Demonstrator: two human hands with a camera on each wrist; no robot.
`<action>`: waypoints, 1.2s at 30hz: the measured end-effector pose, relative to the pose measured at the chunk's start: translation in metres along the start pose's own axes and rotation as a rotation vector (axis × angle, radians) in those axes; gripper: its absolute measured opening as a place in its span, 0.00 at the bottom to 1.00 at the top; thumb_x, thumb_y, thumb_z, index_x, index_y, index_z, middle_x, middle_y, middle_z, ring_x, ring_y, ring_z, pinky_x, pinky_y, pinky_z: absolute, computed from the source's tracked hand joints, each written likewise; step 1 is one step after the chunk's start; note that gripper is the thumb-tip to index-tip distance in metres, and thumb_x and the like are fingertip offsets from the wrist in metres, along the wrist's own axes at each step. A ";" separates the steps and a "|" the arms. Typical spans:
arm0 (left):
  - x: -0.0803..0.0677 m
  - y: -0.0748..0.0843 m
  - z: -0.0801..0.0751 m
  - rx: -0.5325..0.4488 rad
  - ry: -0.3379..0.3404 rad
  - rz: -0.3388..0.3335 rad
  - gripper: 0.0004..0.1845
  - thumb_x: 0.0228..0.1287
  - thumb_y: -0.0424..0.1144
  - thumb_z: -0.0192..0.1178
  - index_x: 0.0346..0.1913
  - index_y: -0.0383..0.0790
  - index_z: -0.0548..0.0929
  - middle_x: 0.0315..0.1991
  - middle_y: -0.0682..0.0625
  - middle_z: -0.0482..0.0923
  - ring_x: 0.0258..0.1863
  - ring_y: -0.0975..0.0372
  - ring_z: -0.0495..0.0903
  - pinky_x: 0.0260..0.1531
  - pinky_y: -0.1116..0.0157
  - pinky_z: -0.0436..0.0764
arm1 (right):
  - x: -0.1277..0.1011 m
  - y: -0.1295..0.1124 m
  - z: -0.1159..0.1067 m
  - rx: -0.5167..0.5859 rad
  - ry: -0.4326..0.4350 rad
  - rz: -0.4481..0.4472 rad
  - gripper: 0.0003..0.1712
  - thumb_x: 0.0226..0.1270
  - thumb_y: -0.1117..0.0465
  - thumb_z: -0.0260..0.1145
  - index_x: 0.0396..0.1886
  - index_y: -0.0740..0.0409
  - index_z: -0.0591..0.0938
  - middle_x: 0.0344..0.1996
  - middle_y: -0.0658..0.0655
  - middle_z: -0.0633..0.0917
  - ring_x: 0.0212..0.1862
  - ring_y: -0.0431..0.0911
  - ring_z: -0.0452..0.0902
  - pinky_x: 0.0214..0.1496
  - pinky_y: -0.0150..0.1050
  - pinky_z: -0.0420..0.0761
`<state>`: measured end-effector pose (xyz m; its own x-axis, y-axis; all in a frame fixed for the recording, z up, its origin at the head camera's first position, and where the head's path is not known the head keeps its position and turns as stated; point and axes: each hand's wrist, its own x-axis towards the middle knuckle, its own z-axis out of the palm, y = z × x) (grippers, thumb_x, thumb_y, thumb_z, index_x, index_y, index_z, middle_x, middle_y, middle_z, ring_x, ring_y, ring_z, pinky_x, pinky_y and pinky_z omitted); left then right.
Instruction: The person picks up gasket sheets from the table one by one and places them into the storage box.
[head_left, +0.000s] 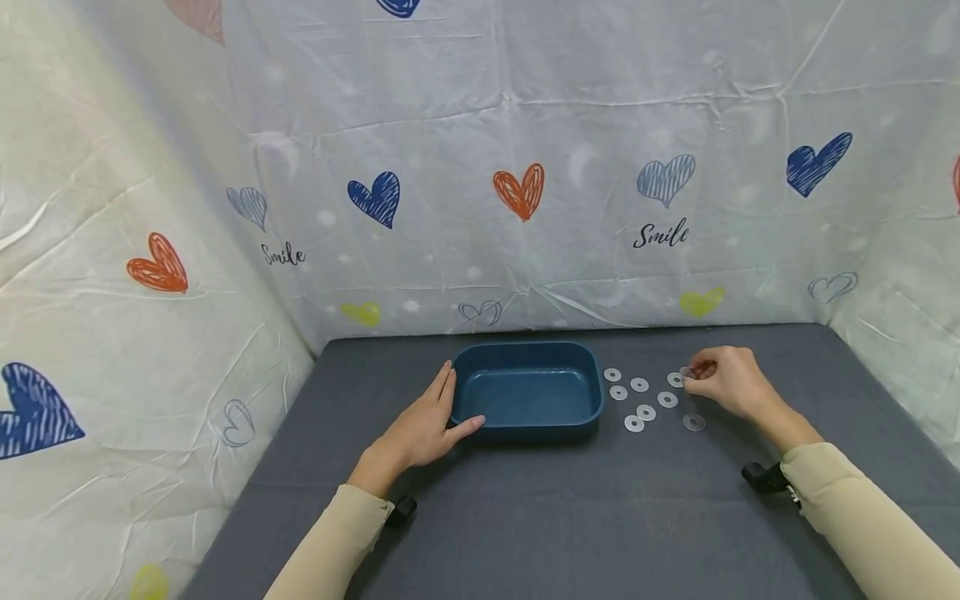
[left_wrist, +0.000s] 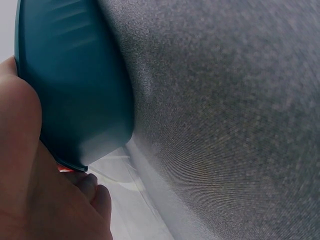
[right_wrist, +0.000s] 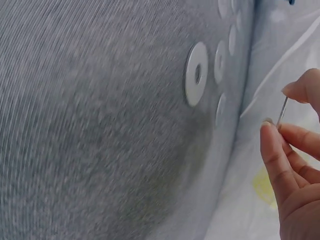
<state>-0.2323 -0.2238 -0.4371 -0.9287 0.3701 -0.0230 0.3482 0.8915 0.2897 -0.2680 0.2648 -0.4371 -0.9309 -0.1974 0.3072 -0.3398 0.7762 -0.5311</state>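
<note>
With my left hand (head_left: 423, 427) spread flat against the blue tray (head_left: 527, 392), I worry the thin washer (right_wrist: 283, 111) pinched edge-on by my right hand (head_left: 726, 383) may slip.

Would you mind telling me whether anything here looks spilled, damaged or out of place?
Nothing stands out. The blue tray sits flat and empty, steadied by the left hand; washers lie flat beside it, and the right hand pinches one.

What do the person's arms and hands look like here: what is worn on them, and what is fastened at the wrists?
Both arms wear long, plain beige sleeves, the left sleeve and the right sleeve. The left hand and right hand are bare, without gloves. A small black device is fastened at each wrist.
</note>
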 end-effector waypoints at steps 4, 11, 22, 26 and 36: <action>0.000 0.000 0.000 -0.006 0.003 0.000 0.59 0.69 0.77 0.43 0.82 0.32 0.41 0.84 0.42 0.31 0.81 0.48 0.46 0.75 0.47 0.58 | 0.001 -0.008 0.002 0.017 0.018 -0.018 0.10 0.57 0.64 0.74 0.36 0.67 0.89 0.28 0.55 0.88 0.31 0.44 0.82 0.34 0.37 0.81; 0.000 -0.001 0.000 -0.008 0.004 0.002 0.59 0.69 0.76 0.44 0.82 0.32 0.41 0.84 0.42 0.31 0.81 0.48 0.47 0.75 0.48 0.59 | 0.003 -0.024 0.007 0.076 0.040 -0.066 0.10 0.57 0.66 0.74 0.37 0.68 0.89 0.30 0.57 0.88 0.32 0.46 0.83 0.34 0.36 0.82; 0.000 -0.001 -0.002 -0.014 -0.004 -0.001 0.59 0.69 0.76 0.44 0.82 0.32 0.41 0.84 0.42 0.31 0.81 0.48 0.47 0.75 0.47 0.59 | 0.010 -0.047 0.018 0.103 0.045 -0.130 0.08 0.58 0.68 0.75 0.37 0.67 0.89 0.29 0.56 0.87 0.31 0.44 0.82 0.32 0.36 0.83; 0.000 0.000 -0.002 -0.009 -0.012 -0.003 0.58 0.70 0.76 0.44 0.82 0.32 0.41 0.84 0.41 0.32 0.81 0.48 0.47 0.75 0.47 0.59 | 0.012 -0.053 0.020 0.120 0.035 -0.137 0.08 0.58 0.67 0.75 0.37 0.66 0.89 0.30 0.55 0.86 0.31 0.44 0.82 0.33 0.35 0.83; 0.000 0.000 -0.002 -0.009 -0.015 -0.002 0.57 0.71 0.74 0.45 0.82 0.32 0.41 0.84 0.41 0.32 0.82 0.48 0.45 0.76 0.48 0.57 | 0.014 -0.068 0.025 0.150 0.006 -0.159 0.09 0.57 0.67 0.77 0.37 0.65 0.89 0.30 0.54 0.86 0.32 0.44 0.81 0.34 0.36 0.83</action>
<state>-0.2326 -0.2245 -0.4352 -0.9274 0.3721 -0.0378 0.3450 0.8901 0.2979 -0.2614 0.1935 -0.4165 -0.8634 -0.3065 0.4007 -0.4988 0.6375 -0.5872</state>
